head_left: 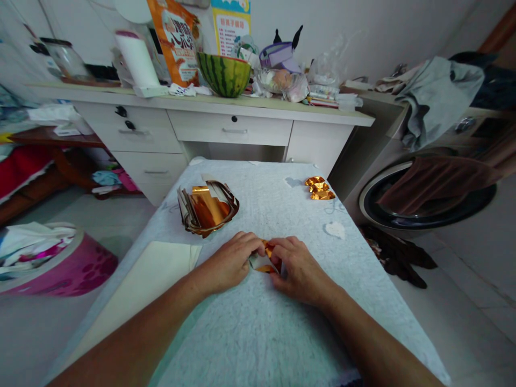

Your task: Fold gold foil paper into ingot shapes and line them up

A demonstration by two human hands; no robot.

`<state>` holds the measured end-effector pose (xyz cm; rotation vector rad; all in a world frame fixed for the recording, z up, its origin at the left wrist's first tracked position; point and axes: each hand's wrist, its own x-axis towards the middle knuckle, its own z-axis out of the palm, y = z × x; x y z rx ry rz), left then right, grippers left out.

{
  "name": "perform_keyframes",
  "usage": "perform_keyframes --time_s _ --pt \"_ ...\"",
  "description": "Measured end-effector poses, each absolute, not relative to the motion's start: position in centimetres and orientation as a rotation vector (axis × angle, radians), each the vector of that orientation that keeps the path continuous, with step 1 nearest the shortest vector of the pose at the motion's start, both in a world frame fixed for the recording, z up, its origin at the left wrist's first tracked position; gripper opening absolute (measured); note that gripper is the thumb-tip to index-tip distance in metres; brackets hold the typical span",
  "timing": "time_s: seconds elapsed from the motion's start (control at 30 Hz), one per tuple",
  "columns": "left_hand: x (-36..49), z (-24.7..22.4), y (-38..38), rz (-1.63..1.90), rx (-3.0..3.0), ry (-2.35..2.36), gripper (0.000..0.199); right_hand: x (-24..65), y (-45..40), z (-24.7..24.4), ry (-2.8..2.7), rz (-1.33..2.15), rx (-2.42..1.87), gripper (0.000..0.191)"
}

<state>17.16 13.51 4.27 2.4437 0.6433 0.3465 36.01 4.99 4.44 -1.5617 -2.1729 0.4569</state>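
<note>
Your left hand (231, 262) and right hand (298, 269) both pinch the small gold-and-white paper piece (264, 262) between fingers and thumbs, low over the cloth-covered table (282, 328). Ahead of your left hand sits the basket (234, 212) of gold sheets (208, 207), with pale paper (161, 274) lying by your left forearm. Beyond your right hand, near the table's far corner, rest folded gold pieces (319, 188) (shiny ones, set close together). Past the table, a halved watermelon (224, 74) stands on the counter (258, 107).

basket (234, 208) on tbl (274, 188), l of folded pcs (319, 187); desk (258, 129) behind tbl
</note>
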Motion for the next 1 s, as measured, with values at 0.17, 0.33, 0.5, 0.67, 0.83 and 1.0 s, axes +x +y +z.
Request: perform_keyframes --time_s 0.17,0.33,0.5,0.67,0.83,1.0 --pt "17.0 4.2 13.9 0.403 2.49 0.724 0.038 36.7 5.0 5.1 -2.193 0.468 -1.501 0.016" --pt "17.2 4.1 14.2 0.442 2.543 0.765 0.027 37.4 5.1 5.3 -2.176 0.508 -1.472 0.022" --pt "17.5 4.0 14.1 0.468 2.574 0.796 0.014 37.7 5.2 4.7 -2.174 0.52 -1.483 0.025" --pt "17.5 3.6 14.0 0.537 2.59 0.84 0.015 37.6 5.0 4.6 -2.042 0.578 -1.564 0.031" --pt "17.6 3.7 13.9 0.495 2.589 0.774 0.014 37.5 5.1 4.5 -2.032 0.439 -1.616 0.031" --pt "17.7 4.0 13.7 0.415 2.605 0.766 0.012 37.8 5.3 4.2 -2.064 0.374 -1.688 0.023"
